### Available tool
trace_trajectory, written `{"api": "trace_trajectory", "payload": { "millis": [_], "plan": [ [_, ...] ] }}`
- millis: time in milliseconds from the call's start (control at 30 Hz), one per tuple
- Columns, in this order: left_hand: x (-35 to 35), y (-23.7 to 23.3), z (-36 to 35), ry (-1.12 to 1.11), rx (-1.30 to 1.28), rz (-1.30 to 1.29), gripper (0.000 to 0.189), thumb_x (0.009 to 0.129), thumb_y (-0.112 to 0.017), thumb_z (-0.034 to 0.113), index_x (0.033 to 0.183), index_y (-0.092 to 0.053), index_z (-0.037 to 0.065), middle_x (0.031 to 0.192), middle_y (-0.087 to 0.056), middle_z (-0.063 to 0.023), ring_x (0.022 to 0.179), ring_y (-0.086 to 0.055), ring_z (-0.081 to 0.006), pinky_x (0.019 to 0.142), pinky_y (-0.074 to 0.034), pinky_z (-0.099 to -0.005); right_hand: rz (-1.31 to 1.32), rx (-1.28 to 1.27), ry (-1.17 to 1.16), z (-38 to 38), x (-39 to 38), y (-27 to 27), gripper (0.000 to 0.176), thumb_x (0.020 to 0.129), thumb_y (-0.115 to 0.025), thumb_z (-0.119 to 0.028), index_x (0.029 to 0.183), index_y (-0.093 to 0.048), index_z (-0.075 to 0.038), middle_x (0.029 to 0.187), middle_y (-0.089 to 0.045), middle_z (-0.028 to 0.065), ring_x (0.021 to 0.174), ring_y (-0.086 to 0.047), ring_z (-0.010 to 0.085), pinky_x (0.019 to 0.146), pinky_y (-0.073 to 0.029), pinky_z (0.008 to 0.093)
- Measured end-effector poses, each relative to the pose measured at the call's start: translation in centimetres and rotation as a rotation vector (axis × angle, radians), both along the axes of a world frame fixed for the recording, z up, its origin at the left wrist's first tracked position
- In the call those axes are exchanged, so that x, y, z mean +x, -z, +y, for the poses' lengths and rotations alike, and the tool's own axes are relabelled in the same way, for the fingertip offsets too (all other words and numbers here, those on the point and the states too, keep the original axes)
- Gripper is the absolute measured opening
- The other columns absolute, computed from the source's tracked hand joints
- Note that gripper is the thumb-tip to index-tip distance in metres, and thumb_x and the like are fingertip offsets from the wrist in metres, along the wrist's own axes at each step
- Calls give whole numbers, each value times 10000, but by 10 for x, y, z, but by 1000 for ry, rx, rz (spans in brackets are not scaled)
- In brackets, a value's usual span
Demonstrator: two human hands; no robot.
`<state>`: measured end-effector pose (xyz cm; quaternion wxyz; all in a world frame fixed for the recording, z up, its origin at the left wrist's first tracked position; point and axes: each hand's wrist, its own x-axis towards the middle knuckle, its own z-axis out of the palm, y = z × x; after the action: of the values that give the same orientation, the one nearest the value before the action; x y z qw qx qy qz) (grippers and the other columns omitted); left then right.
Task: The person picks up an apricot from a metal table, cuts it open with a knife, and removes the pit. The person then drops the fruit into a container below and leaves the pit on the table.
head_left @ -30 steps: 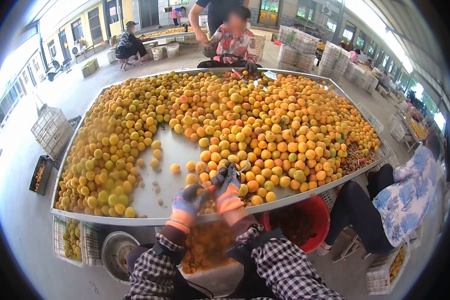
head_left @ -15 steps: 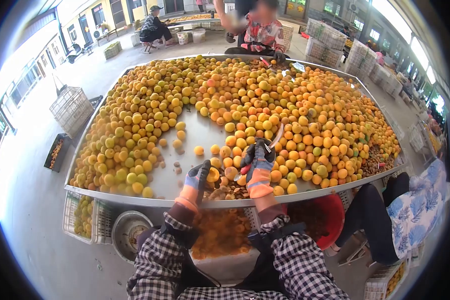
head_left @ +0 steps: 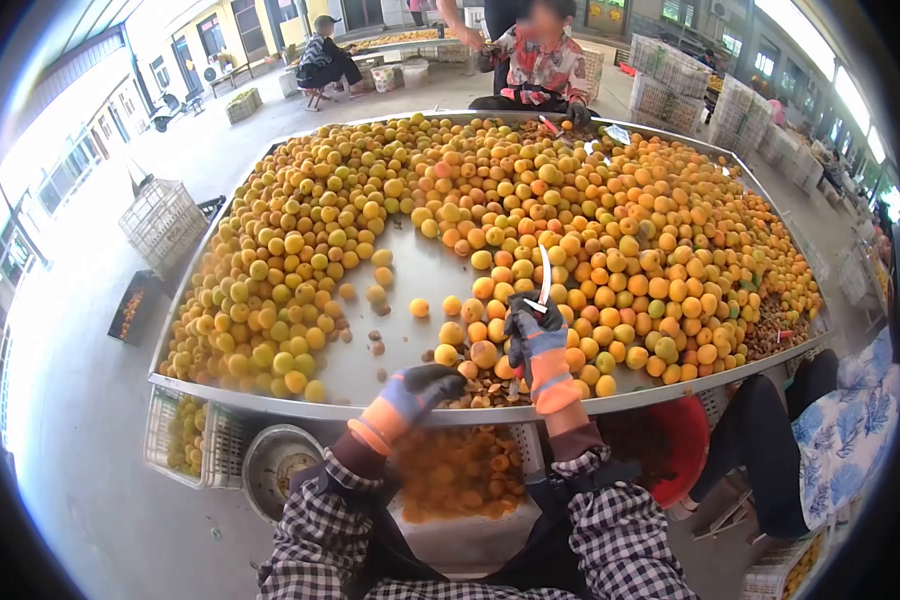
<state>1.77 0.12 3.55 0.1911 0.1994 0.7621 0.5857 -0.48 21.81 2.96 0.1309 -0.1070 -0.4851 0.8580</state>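
Note:
My right hand [head_left: 538,335], in a dark-palmed orange and grey glove, is closed around a small curved knife [head_left: 545,272]. Its pale blade points up and away from me. My left hand [head_left: 417,391], gloved alike, is at the tray's near edge, above a crate of halved apricots [head_left: 460,470]. Motion blurs its fingers, and whether they hold anything is hidden. Whole yellow-orange apricots [head_left: 610,280] are heaped across the metal tray [head_left: 410,270]. Between my hands lies a small pile of brown apricot stones [head_left: 490,390].
A red basin [head_left: 685,450] and a steel bowl [head_left: 270,465] flank the crate under the tray. Left of the bowl stands a white crate of apricots [head_left: 185,435]. One person sits close on my right, another across the tray [head_left: 540,60]. Stacked crates [head_left: 665,85] stand behind.
My left hand has moved down and nearer me, away from the apricot at its fingers. My right hand has drawn apart from it, and the knife blade now points more upright.

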Motion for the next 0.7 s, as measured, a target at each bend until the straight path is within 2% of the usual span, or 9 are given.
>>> {"api": "trace_trajectory", "payload": {
  "millis": [100, 233, 300, 367, 467, 533, 567, 667, 700],
  "plan": [
    [-24, 2, -17, -67, 101, -104, 240, 929, -592, 123, 1112, -632, -27, 992, -700, -92, 893, -658, -129, 796, -530, -281, 47, 64, -10, 2, -3, 6, 104, 882, -607, -83, 977, -615, -40, 627, -595, 37, 351, -432, 81, 315, -306, 225],
    [-67, -8, -37, -162, -99, -107, 229, 900, -631, 153, 1073, -661, 6, 886, -707, -45, 823, -676, -114, 634, -508, -213, 3, 27, -30, 5, -6, 4, 116, 890, -591, -68, 1002, -606, -38, 630, -595, 28, 372, -444, 72, 324, -313, 217],
    [-98, -1, -45, -215, -242, 45, 205, 856, -671, 135, 1026, -689, 23, 865, -708, -37, 788, -673, -104, 594, -495, -216, -4, 6, -32, 6, -9, 10, 118, 890, -591, -67, 1004, -602, -35, 637, -598, 31, 374, -445, 71, 324, -313, 215],
    [-129, 3, -47, -247, -418, 185, 161, 791, -706, 106, 942, -718, 49, 860, -711, -50, 754, -672, -118, 641, -518, -248, -7, -12, -25, 9, -12, 10, 120, 891, -591, -67, 1005, -599, -32, 644, -600, 33, 375, -445, 70, 324, -313, 212],
    [-168, 30, -39, -262, -655, 328, 229, 759, -738, 157, 974, -711, 84, 896, -714, -61, 802, -681, -181, 710, -536, -300, 33, -38, -7, 7, -17, 11, 123, 891, -574, -54, 1010, -588, -25, 661, -599, 38, 368, -434, 64, 311, -299, 206],
    [-180, 44, -22, -168, -705, 364, 347, 714, -772, 202, 1037, -689, 106, 934, -709, -80, 839, -675, -251, 777, -535, -339, 16, -55, -26, 7, -10, -2, 124, 891, -572, -49, 1012, -588, -26, 658, -595, 36, 371, -434, 62, 315, -301, 204],
    [-185, 52, -12, -165, -756, 232, 476, 693, -783, 217, 1140, -643, 128, 1030, -683, -113, 929, -654, -292, 839, -519, -353, 2, -68, -44, 7, -8, -7, 125, 892, -569, -45, 1014, -588, -27, 656, -592, 34, 374, -435, 61, 320, -303, 202],
    [-187, 62, 12, 8, -1090, 445, 494, 725, -742, 217, 1195, -602, 155, 1144, -618, -137, 1081, -581, -342, 902, -492, -389, -46, -37, -40, 3, -13, 2, 136, 891, -589, -43, 1026, -604, -36, 658, -589, 25, 387, -427, 50, 335, -315, 204],
    [-190, 66, 13, 14, -1086, 449, 494, 725, -742, 217, 1195, -602, 155, 1144, -618, -137, 1081, -581, -342, 902, -492, -389, -71, -35, -38, 2, -13, 3, 136, 889, -596, -43, 1023, -611, -42, 660, -589, 22, 388, -422, 48, 331, -312, 207]
  ]
}}
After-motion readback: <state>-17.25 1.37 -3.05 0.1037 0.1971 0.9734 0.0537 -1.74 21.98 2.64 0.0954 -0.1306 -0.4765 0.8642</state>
